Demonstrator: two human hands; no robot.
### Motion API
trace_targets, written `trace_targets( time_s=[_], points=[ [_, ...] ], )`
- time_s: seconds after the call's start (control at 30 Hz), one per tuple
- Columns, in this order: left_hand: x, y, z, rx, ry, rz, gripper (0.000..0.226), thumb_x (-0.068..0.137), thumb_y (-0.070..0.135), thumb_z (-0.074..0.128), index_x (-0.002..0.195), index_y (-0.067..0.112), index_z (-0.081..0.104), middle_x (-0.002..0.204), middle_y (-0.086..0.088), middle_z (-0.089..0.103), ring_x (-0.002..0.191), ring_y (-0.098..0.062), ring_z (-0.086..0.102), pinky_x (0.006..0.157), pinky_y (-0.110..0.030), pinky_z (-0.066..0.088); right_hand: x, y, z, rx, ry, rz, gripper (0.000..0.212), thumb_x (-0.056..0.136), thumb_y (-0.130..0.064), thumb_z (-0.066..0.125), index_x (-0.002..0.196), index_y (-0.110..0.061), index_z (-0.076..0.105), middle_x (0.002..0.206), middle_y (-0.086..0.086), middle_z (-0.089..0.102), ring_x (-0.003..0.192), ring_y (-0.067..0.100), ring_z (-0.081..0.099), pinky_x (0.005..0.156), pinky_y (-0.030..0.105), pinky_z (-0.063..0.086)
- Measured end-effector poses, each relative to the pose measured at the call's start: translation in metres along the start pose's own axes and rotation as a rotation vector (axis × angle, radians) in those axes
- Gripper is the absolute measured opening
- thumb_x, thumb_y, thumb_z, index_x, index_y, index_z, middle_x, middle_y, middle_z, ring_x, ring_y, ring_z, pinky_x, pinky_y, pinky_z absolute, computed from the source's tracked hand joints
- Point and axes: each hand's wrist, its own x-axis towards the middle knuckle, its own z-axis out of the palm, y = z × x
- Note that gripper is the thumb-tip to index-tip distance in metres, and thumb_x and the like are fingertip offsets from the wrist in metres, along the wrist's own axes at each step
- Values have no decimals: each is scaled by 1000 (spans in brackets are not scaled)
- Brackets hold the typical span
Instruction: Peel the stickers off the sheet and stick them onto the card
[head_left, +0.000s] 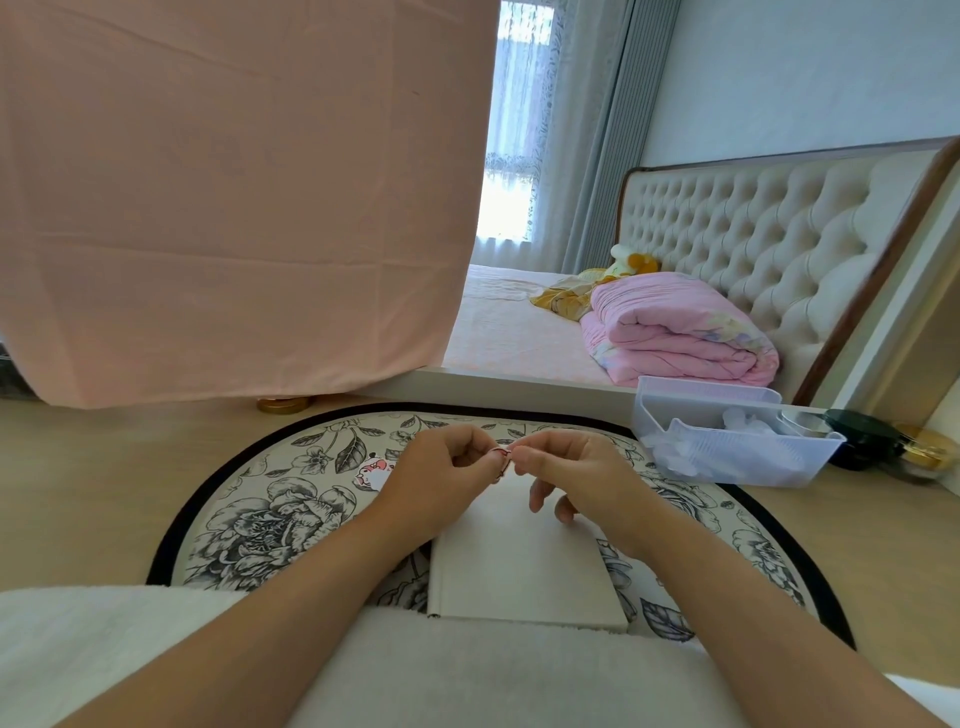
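Note:
A plain white card lies on the floral round mat in front of me. Both my hands hover above its far edge. My left hand and my right hand meet fingertip to fingertip and pinch a small red-and-white sticker between them. It is too small to tell whether its backing is attached. Another pink cartoon sticker lies on the mat just left of my left hand.
A clear plastic bin with small white pieces stands on the floor at the right, next to dark and gold jars. A bed with a folded pink quilt is behind. A pink sheet hangs at the left.

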Motion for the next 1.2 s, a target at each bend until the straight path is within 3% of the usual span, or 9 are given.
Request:
trace_targets(
  time_s=[0.1, 0.3, 0.5, 0.7, 0.8, 0.93, 1.07, 1.2],
  points=[
    [0, 0, 0, -1, -12, -2, 14, 90, 16, 67, 76, 15, 71, 73, -13, 69, 62, -15, 53, 64, -31, 45, 1, -1, -3, -78, 31, -39, 11, 94, -21, 69, 90, -12, 76, 82, 1, 70, 62, 17, 64, 46, 25, 39],
    [1, -1, 1, 20, -10, -7, 15, 89, 16, 67, 74, 17, 71, 72, -12, 69, 61, -12, 51, 61, -27, 43, 3, 2, -1, -197, 57, -117, 12, 94, -17, 70, 84, -12, 75, 74, -4, 71, 57, 18, 64, 48, 11, 39],
    [0, 2, 1, 25, -1, -12, 16, 88, 13, 67, 72, 18, 70, 69, -6, 70, 56, -7, 49, 56, -18, 40, 4, 3, 1, -297, 79, -201, 16, 93, -17, 71, 78, -20, 74, 68, -11, 70, 52, 13, 63, 60, 26, 50],
    [-2, 3, 2, 52, 3, -3, 14, 87, 14, 67, 74, 17, 71, 70, -4, 72, 57, -6, 52, 58, -17, 43, 4, 4, 5, -463, 138, -270, 19, 91, -17, 67, 76, -26, 75, 63, -13, 67, 50, 5, 58, 56, 28, 51],
    [-2, 3, 3, 68, 11, 2, 15, 86, 14, 68, 73, 19, 71, 69, -2, 71, 54, -2, 51, 56, -13, 41, 3, 7, 7, -578, 179, -338, 16, 86, -30, 62, 74, -29, 72, 59, -21, 59, 53, 5, 51, 55, 28, 45],
    [-3, 1, 5, 87, 24, 7, 14, 84, 16, 68, 72, 22, 71, 68, -2, 71, 53, -1, 50, 55, -13, 40, 0, 7, 9, -730, 245, -412, 31, 79, -48, 46, 76, -29, 70, 63, -20, 59, 62, 8, 56, 61, 31, 50],
    [-2, 2, 6, 82, 42, -5, 15, 84, 16, 68, 71, 22, 71, 69, -1, 71, 53, -1, 50, 55, -13, 39, 1, 9, 9, -696, 247, -381, 30, 80, -46, 48, 76, -28, 71, 63, -17, 59, 59, 8, 54, 58, 28, 47],
    [-2, 1, 7, 115, 98, -3, 11, 86, 22, 70, 75, 24, 71, 71, 2, 70, 58, -1, 52, 56, -12, 38, 2, 5, 11, -418, 199, -231, 21, 90, -20, 63, 72, -22, 74, 64, -1, 66, 50, 5, 52, 50, 29, 46]
  ],
)
